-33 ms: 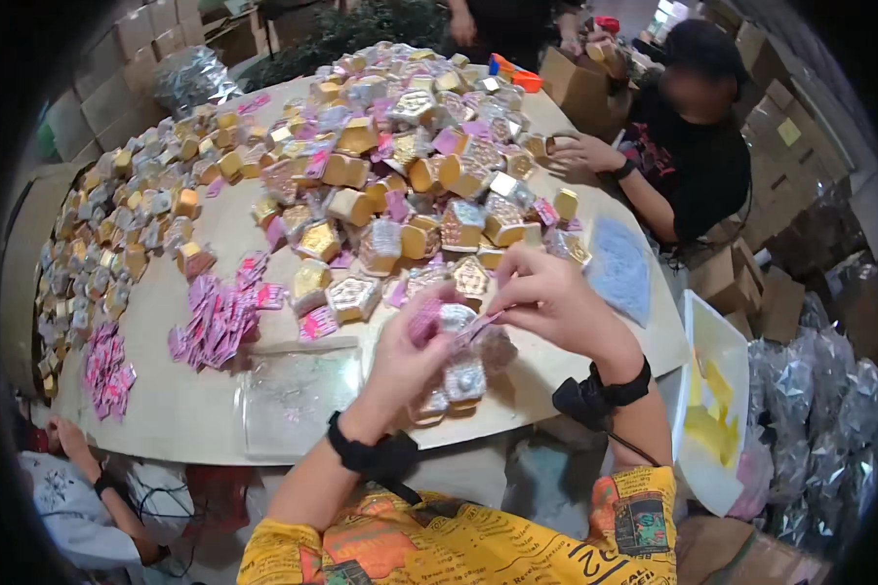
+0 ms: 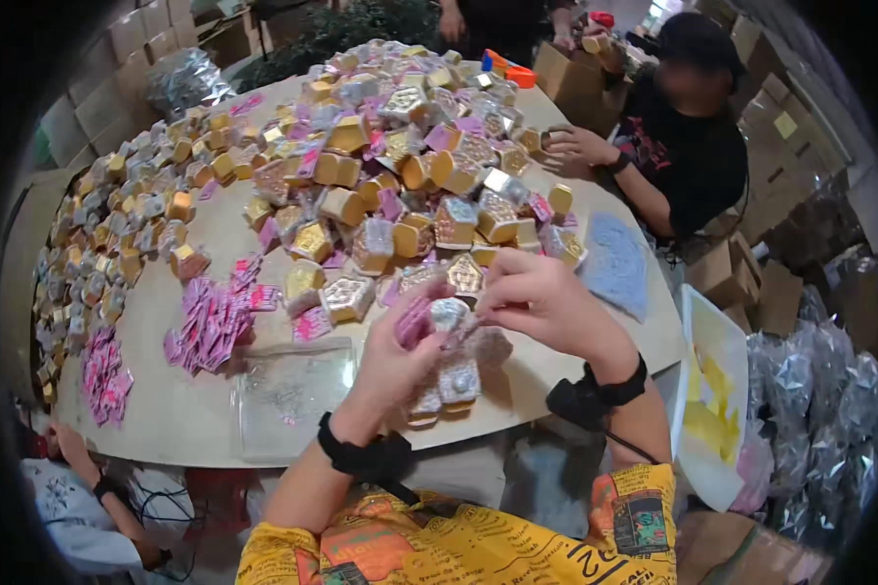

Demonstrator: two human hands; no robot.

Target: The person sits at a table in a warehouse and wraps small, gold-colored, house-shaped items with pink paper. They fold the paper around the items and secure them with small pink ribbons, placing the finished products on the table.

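Observation:
My left hand (image 2: pixel 392 349) is closed around small pink packets (image 2: pixel 415 324). The fingers of my right hand (image 2: pixel 548 304) are pinched together beside them, at a thin, partly clear piece I cannot make out. Below and between my hands sit several silver-and-gold, house-shaped pieces (image 2: pixel 458 378), some in clear wrap and partly covered by my hands. Just beyond my fingers begins a big heap of similar wrapped pieces (image 2: pixel 373 244), with pink packets scattered among them.
Pink packet piles (image 2: pixel 210 327) and a clear shallow tray (image 2: pixel 293 398) lie left of my hands. A bluish bag (image 2: pixel 617 265) is at the table's right. Beyond sits a person (image 2: pixel 688 146) in black. A white bin (image 2: pixel 688 429) with yellow contents stands beside the table.
The thin pinkish strip stretched between my fingers shows less now. My right fingers have shifted slightly left and remain pinched; the left hand keeps its packets.

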